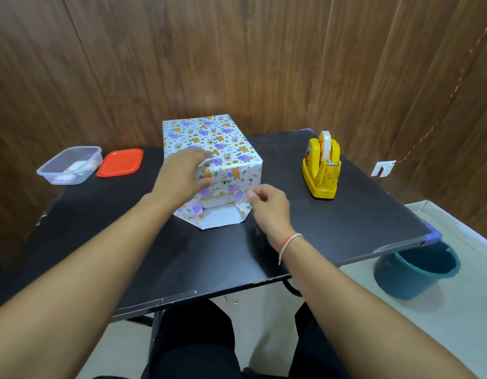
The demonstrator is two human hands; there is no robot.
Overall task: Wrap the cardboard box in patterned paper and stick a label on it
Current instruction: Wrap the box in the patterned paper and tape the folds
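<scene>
Sitting in the middle of the black table [346,214], the cardboard box wrapped in white paper with purple and orange animal prints [209,140] is the thing to watch. Its long side runs away from the person, so one short end faces them. That near end is not closed yet. A bottom flap of paper [217,217] lies flat on the table, white side up, pointing at the person, and the side flaps are already folded in.

The left hand [182,176] rests on the box at its near top edge, fingers spread and fairly straight, pressing the paper down. The right hand [267,203] is at the near right corner of the box, just beside the folded side flap, with fingers curled and the thumb meeting them. It may be pinching the paper edge or a bit of tape, but I cannot tell.

Both hands are close to the open end. The right hand is lower and nearer to the flap, so it looks best placed to lift it.

The yellow plastic tape holder [321,170] stands to the right of the box. A clear plastic tub [70,165] and its red lid [119,162] sit to the left of the box.
</scene>
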